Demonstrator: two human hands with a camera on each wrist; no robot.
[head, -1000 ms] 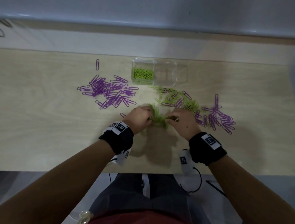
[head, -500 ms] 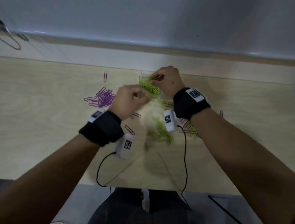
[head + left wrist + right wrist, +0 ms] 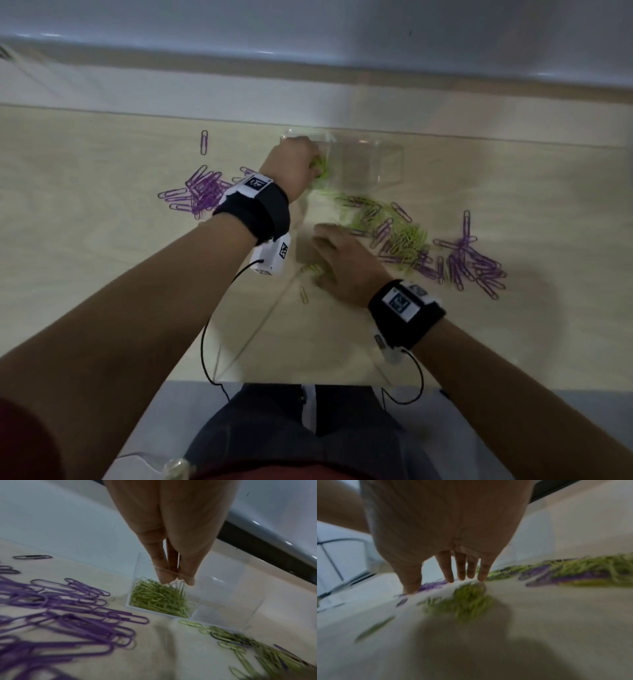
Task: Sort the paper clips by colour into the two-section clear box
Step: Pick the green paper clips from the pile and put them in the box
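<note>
The clear two-section box [image 3: 370, 164] [image 3: 223, 595] stands at the table's far middle. Its left section holds green clips [image 3: 157, 599] [image 3: 320, 169]; the right section looks empty. My left hand [image 3: 298, 161] [image 3: 176, 580] reaches down into the left section with straight fingers pressed to the thumb, a sliver of green showing between them. My right hand [image 3: 322, 253] [image 3: 440, 584] hovers with fingers spread over a small green pile [image 3: 313, 269] [image 3: 465, 601]. A mixed green and purple pile [image 3: 404, 240] lies to its right.
Purple clips lie in a heap at the left [image 3: 202, 192] [image 3: 60, 615] and another at the right [image 3: 472, 263]. A lone purple clip [image 3: 204, 142] lies far left, and a lone green clip [image 3: 303, 294] lies near the small pile. Wrist cables hang over the table's front edge [image 3: 308, 380].
My right hand left the box and came back down to the small green pile. My left hand went forward into the box's left section.
</note>
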